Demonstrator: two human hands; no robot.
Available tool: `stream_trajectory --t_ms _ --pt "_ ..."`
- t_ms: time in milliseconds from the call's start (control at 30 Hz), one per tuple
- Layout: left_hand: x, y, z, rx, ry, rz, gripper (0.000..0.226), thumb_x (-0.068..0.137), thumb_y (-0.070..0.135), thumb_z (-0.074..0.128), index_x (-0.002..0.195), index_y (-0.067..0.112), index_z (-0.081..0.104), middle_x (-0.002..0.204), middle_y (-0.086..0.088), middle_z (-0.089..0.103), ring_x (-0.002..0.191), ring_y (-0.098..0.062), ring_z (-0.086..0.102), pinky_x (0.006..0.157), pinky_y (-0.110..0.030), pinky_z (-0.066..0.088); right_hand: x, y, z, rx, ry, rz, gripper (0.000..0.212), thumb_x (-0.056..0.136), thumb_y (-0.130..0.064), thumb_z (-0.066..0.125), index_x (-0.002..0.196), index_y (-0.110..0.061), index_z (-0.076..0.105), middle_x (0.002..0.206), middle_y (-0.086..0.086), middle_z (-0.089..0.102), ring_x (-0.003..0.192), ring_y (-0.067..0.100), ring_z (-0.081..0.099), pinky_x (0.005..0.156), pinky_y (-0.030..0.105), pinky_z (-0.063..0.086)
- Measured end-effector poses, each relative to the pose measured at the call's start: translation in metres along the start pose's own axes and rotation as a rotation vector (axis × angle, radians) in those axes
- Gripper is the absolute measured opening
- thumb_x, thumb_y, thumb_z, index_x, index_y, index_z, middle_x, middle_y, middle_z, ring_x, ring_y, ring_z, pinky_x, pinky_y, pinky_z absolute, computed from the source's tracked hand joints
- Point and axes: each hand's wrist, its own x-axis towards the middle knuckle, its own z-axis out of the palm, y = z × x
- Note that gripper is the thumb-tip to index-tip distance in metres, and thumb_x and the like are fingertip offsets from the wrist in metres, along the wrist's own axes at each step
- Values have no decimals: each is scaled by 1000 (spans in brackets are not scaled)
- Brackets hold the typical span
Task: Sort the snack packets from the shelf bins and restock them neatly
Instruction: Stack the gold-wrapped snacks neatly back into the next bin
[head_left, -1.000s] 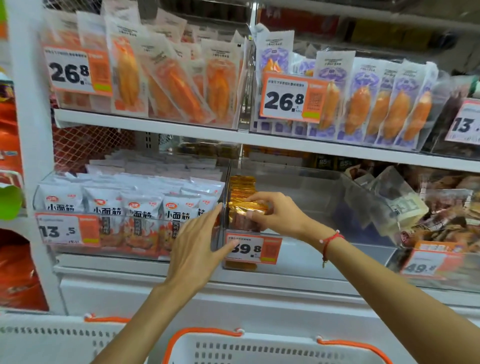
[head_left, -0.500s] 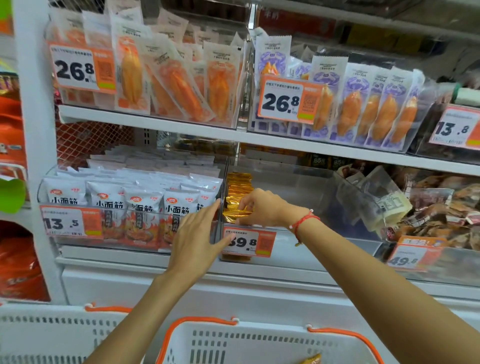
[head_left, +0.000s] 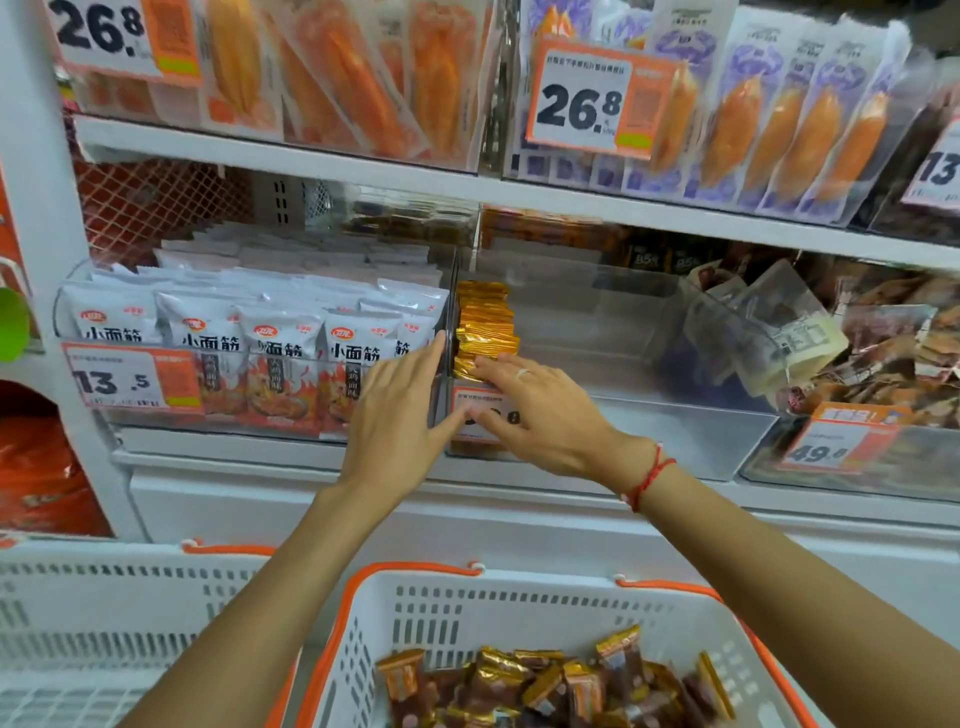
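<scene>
Shelf bins fill my view; my left hand lies flat against the divider, fingers straight, my right hand presses straight-fingered on gold packets.

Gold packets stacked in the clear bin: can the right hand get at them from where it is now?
Probably yes. The right hand already lies over the bin's front edge, fingertips against the gold packets; the bin is open-topped and nothing sits between them.

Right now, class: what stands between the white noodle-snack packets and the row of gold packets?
In the head view, a clear bin wall divides the white packets from the gold packets; the left hand rests there.
</scene>
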Motion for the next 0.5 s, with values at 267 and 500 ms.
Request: stream_trajectory --t_ms 267,500 --pt "1 7 -10 48 -87 -22 83 88 53 54 154 19 16 152 -3 36 138 -22 31 114 -36 23 7 4 -13 87 -122 -12 64 94 -54 48 147 -20 35 152 0 36 138 18 32 108 39 34" --pt "-12 20 -39 3 -90 -36 74 90 32 65 151 20 25 152 -1 36 138 -19 32 109 -34 28 -46 11 -29 127 225 -60 42 91 -39 61 132 -29 54 137 -6 51 122 9 44 91 29 43"
